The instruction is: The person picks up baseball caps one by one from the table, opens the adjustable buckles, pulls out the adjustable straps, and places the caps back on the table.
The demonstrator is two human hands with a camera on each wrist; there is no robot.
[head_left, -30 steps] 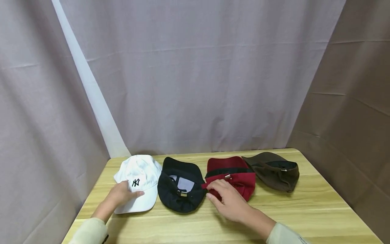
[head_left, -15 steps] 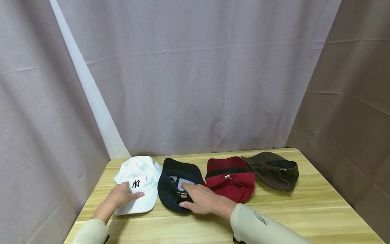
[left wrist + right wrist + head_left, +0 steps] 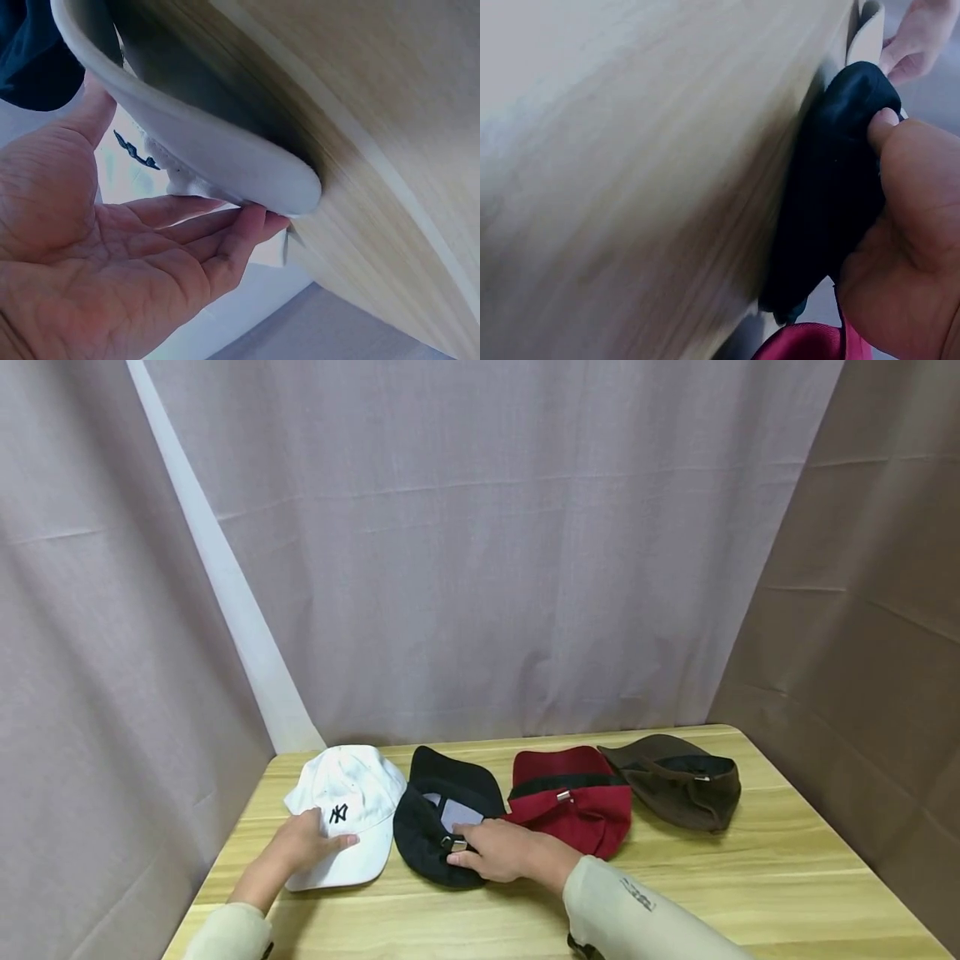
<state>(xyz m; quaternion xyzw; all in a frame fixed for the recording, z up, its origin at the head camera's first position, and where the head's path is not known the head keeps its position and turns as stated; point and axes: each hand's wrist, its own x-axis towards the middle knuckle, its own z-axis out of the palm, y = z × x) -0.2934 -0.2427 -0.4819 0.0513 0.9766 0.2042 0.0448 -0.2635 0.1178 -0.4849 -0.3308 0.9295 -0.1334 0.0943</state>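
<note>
Plainly 4 caps in a row along a pale wooden table [image 3: 420, 931], hands apart and each on its own cap. Left hand [image 3: 302, 843] holds the white cap [image 3: 367, 785] at the row's left end, thumb over the front near the brim, fingers at its left side; brim faces the person, dark logo [image 3: 339, 813] up. Right hand [image 3: 502, 852] pinches the near edge of the black cap [image 3: 423, 852], 2nd from left; thumb outside, fingertips inside by the metal buckle [image 3: 458, 845]. Black cap lies opening up, visor to the far side, pale lining showing.

Red cap [image 3: 596, 827] sits 3rd, just right of the black, visor also away, partly behind the right hand. Brown cap [image 3: 678, 797] ends the row at right, beside the red.

2 light sleeves at the lower edge: left sleeve [image 3: 232, 931], right sleeve [image 3: 637, 914], the latter with a small dark print. Grey-mauve curtain [image 3: 450, 568] behind.
</note>
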